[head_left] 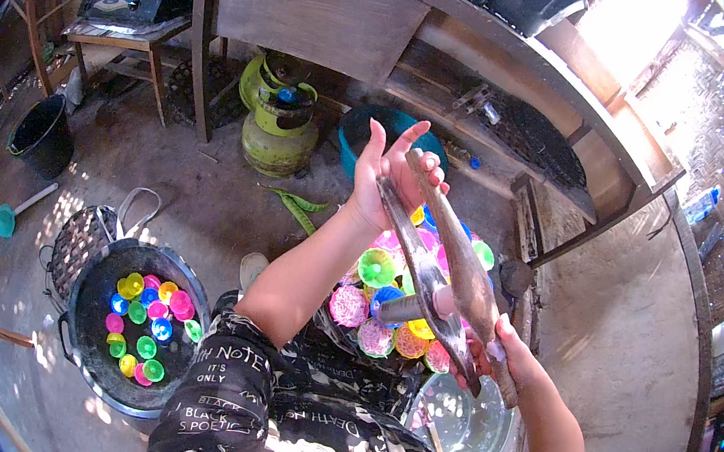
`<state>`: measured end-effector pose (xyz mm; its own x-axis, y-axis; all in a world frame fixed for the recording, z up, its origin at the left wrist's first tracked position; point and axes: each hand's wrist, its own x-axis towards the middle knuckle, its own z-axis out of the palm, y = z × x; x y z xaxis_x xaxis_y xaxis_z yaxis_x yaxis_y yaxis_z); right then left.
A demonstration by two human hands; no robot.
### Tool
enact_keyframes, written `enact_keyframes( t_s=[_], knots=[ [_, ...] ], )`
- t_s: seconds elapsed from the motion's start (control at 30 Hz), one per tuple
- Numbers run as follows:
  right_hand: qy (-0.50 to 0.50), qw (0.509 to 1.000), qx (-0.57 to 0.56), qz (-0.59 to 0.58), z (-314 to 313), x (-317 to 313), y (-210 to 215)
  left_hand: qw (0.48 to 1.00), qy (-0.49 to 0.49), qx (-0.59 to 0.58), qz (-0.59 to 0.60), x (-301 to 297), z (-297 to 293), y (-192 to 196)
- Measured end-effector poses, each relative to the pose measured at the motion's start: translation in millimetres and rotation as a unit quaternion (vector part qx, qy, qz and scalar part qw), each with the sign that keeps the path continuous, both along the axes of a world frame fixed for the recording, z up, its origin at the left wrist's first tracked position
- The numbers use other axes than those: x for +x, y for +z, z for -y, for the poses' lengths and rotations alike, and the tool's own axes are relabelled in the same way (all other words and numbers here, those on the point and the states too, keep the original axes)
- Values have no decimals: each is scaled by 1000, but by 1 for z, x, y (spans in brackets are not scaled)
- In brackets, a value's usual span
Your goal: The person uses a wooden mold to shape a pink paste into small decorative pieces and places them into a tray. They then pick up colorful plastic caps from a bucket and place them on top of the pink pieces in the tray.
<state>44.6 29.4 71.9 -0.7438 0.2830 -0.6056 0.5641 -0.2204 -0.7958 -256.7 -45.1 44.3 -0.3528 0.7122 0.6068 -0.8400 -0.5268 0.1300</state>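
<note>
Both my hands are on a wooden noodle press [439, 276], made of two long dark bars with a pale cylinder between them. My left hand [397, 174] bears on the far ends of the bars, some fingers curled over, thumb and forefinger stretched out. Around the near ends, my right hand [504, 356] is closed. Beneath the press lie several small coloured plastic cups [377, 267], some filled with pink and white strands [349, 306]. The press hides part of these cups.
At lower left, a large black pan [84, 355] holds several coloured cups [146, 347]. A clear basin [481, 430] stands near my right side. Farther off are a teal tub [351, 130], green gas cylinders [278, 139], a black bucket [41, 132] and a wooden table [315, 17].
</note>
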Motion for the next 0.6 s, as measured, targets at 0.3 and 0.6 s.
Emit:
enact_keyframes(
  t_s=[0.3,0.6],
  knots=[
    [31,993,108,-25,-11,-17,6,999,-16,-20,32,-12,-8,1],
    [17,994,105,-31,9,-7,4,993,-9,-94,65,3,5,-9]
  ],
)
